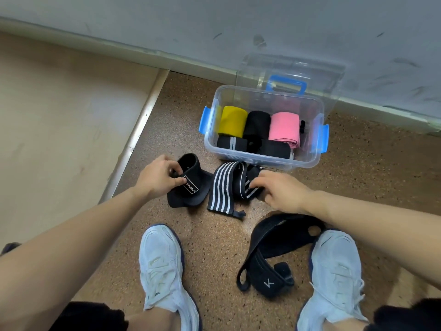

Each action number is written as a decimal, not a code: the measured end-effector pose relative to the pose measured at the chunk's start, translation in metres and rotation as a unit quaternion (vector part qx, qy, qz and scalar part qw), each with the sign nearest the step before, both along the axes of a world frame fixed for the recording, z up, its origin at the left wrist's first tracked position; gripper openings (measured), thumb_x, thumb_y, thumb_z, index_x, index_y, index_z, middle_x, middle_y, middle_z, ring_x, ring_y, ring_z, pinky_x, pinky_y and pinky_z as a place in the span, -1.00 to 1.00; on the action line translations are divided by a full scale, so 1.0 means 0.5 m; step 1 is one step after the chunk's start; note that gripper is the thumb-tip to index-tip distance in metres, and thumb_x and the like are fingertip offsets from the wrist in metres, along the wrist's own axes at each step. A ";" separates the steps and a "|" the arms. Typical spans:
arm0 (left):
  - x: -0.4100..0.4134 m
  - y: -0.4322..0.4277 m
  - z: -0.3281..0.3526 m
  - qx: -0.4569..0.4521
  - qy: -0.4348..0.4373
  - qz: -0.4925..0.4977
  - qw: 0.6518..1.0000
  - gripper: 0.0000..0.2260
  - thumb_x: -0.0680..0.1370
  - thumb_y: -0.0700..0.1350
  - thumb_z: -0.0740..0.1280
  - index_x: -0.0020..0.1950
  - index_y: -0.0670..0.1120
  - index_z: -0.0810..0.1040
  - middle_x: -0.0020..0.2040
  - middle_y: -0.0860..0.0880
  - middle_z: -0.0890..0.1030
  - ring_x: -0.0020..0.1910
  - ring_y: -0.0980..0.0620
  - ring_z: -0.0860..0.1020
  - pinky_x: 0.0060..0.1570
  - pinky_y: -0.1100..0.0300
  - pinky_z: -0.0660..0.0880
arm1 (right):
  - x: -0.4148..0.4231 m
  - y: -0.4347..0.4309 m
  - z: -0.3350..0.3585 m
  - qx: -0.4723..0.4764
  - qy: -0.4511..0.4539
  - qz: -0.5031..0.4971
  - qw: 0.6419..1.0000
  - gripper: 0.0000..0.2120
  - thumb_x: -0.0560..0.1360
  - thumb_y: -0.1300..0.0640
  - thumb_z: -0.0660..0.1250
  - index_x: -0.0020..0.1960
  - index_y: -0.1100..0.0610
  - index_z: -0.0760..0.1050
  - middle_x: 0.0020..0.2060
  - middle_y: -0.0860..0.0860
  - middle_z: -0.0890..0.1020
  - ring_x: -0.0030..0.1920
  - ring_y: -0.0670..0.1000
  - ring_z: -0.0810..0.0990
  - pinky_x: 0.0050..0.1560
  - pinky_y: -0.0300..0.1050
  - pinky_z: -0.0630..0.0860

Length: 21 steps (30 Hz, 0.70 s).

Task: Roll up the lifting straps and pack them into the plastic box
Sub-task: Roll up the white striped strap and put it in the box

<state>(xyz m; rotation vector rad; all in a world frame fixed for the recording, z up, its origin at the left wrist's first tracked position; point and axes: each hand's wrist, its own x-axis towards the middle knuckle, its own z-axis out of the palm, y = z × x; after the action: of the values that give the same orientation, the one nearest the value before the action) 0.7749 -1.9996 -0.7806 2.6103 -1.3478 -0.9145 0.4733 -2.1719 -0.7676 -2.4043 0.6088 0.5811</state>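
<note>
A clear plastic box (315, 161) with blue latches stands open on the speckled floor. Inside lie yellow (232, 121), black (257, 124) and pink (284, 126) rolls, with two dark rolls in front of them. Before the box, my left hand (158, 176) pinches a black padded wrap (191, 185) with a white label. My right hand (279, 191) grips a black strap with white stripes (226, 187), which lies partly unrolled. Another black strap (269, 249) lies loose between my feet.
The box's clear lid (293, 70) with a blue handle leans against the grey wall behind it. My two white shoes (162, 266) are planted close by. A raised beige step (59, 127) with a metal edge runs along the left.
</note>
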 end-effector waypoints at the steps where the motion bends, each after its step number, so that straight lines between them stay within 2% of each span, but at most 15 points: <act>1: -0.001 0.004 0.002 0.012 -0.014 -0.011 1.000 -0.83 0.47 0.15 0.52 -0.10 0.14 0.58 0.11 0.07 0.49 0.04 0.02 0.55 -0.01 0.07 0.47 | 0.011 0.010 -0.011 -0.018 -0.030 0.001 0.999 -0.42 0.49 0.27 0.32 0.46 -0.07 0.41 0.18 -0.03 0.47 0.16 0.06 0.52 0.12 0.07 0.54; 3: -0.006 0.010 0.007 0.020 -0.047 -0.020 0.999 -0.82 0.47 0.14 0.49 -0.13 0.12 0.54 0.11 0.07 0.47 0.06 0.00 0.54 -0.03 0.06 0.48 | 0.026 0.027 -0.027 -0.084 -0.023 0.037 0.995 -0.32 0.52 0.28 0.32 0.57 -0.07 0.24 0.33 0.04 0.35 0.17 0.12 0.48 0.08 0.08 0.55; 5: -0.017 0.014 0.009 -0.014 -0.086 -0.022 0.996 -0.80 0.43 0.07 0.48 -0.11 0.07 0.50 0.10 0.03 0.46 0.04 -0.07 0.53 -0.07 0.04 0.49 | 0.030 0.031 -0.035 -0.163 0.005 0.071 0.984 -0.25 0.51 0.32 0.31 0.60 -0.02 0.14 0.47 0.13 0.25 0.16 0.19 0.49 0.02 0.09 0.56; 9: -0.049 -0.004 0.010 -0.090 -0.124 -0.048 0.987 -0.69 0.41 0.00 0.49 0.07 -0.01 0.50 0.10 -0.06 0.46 0.05 -0.14 0.50 -0.05 0.01 0.50 | 0.017 0.009 -0.035 -0.250 0.031 0.125 0.960 -0.22 0.52 0.39 0.29 0.63 0.17 0.00 0.54 0.19 0.21 0.10 0.20 0.57 -0.13 0.06 0.53; 12: -0.048 -0.020 0.003 -0.076 -0.086 -0.033 0.993 -0.58 0.45 0.01 0.49 0.27 0.05 0.49 0.26 -0.06 0.44 0.21 -0.15 0.46 0.13 -0.05 0.50 | 0.002 -0.005 -0.039 -0.299 0.034 0.156 0.941 -0.32 0.51 0.39 0.31 0.57 0.27 0.14 0.44 0.22 0.30 -0.03 0.15 0.62 -0.27 0.03 0.53; 15: -0.031 -0.015 -0.010 -0.037 -0.044 -0.029 0.998 -0.58 0.48 0.05 0.49 0.32 0.06 0.53 0.33 -0.03 0.45 0.30 -0.15 0.44 0.23 -0.07 0.47 | -0.001 -0.003 -0.036 -0.308 0.036 0.162 0.937 -0.49 0.45 0.41 0.34 0.40 0.32 0.40 0.27 0.25 0.45 -0.28 0.11 0.62 -0.42 0.02 0.47; 18: -0.040 -0.009 -0.019 -0.054 -0.078 -0.056 0.994 -0.56 0.47 0.07 0.50 0.31 0.02 0.53 0.32 -0.05 0.48 0.27 -0.16 0.44 0.25 -0.07 0.46 | -0.002 -0.008 -0.015 -0.282 0.032 0.163 0.945 -0.79 0.51 0.41 0.26 0.13 0.29 0.52 0.18 0.24 0.47 -0.22 0.15 0.62 -0.39 0.02 0.37; 21: -0.064 -0.021 -0.023 -0.063 -0.081 -0.078 0.992 -0.55 0.47 0.07 0.50 0.32 0.03 0.52 0.33 -0.06 0.47 0.28 -0.16 0.42 0.25 -0.08 0.46 | -0.023 -0.024 -0.014 -0.236 -0.044 0.122 0.963 -0.93 0.49 0.37 0.36 -0.06 0.24 0.55 0.02 0.17 0.51 -0.23 0.17 0.53 -0.35 0.02 0.31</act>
<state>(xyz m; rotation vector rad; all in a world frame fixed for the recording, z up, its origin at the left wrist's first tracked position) 0.7430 -2.0103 -0.7920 2.5591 -1.6112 -0.6203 0.4620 -2.1840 -0.7745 -2.9670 0.4522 0.4632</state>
